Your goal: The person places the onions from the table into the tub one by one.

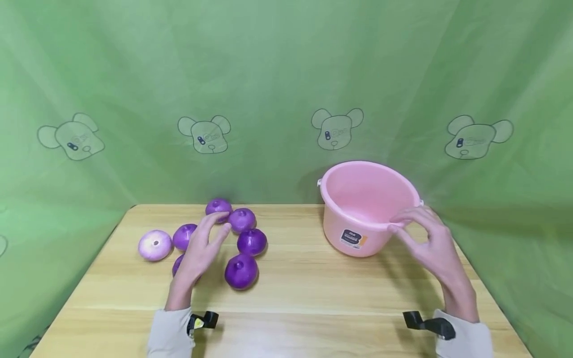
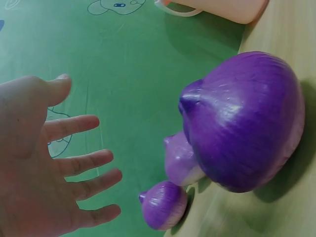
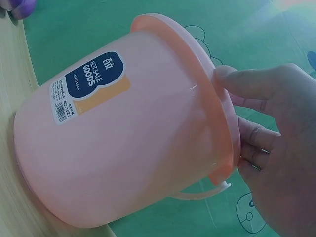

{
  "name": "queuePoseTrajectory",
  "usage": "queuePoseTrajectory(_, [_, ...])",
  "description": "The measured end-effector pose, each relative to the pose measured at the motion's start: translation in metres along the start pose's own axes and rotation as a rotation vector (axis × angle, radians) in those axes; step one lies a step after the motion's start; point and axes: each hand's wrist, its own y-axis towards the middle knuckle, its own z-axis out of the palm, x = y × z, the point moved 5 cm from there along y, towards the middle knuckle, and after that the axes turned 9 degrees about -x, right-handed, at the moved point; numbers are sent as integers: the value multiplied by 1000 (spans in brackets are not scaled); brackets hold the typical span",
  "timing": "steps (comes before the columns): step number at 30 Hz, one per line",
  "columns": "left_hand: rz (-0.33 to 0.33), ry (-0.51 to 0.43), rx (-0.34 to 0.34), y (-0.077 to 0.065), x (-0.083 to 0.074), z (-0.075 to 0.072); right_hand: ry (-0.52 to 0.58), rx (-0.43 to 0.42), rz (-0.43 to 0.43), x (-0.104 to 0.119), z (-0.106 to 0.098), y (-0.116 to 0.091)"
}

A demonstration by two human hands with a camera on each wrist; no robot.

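Several purple onions lie on the left part of the wooden table, among them a glossy onion (image 1: 241, 271) at the front and another onion (image 1: 252, 242) just behind it. A paler onion (image 1: 154, 245) at the far left has its root end up. Above this group hovers my left hand (image 1: 201, 251), fingers spread and holding nothing; it partly covers one onion (image 1: 177, 265). On the right, a pink bucket (image 1: 358, 223) stands upright. My right hand (image 1: 431, 243) grips its near-right rim, thumb outside and fingers over the edge, as the right wrist view (image 3: 281, 128) also shows.
A green curtain (image 1: 268, 74) with mouse-head prints hangs behind and beside the wooden table (image 1: 304, 293). The bucket's white handle (image 3: 202, 193) hangs at its far side in the right wrist view. A label (image 3: 96, 76) is on the bucket's wall.
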Motion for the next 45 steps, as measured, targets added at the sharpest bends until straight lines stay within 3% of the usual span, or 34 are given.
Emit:
queuePoseTrajectory(9, [-44,41,78,-2,1,12,-3,-8,9,0,-2,0])
queuePoseTrajectory(20, [13,35,188,-7,-1,21,1,-6,0,-2,1,1])
queuePoseTrajectory(34, [23,21,407,-18,-4,34,-3,-4,14,-3,0,1])
queuePoseTrajectory(45, [-8,131,508,-25,-6,34,4,-7,17,5,0,2])
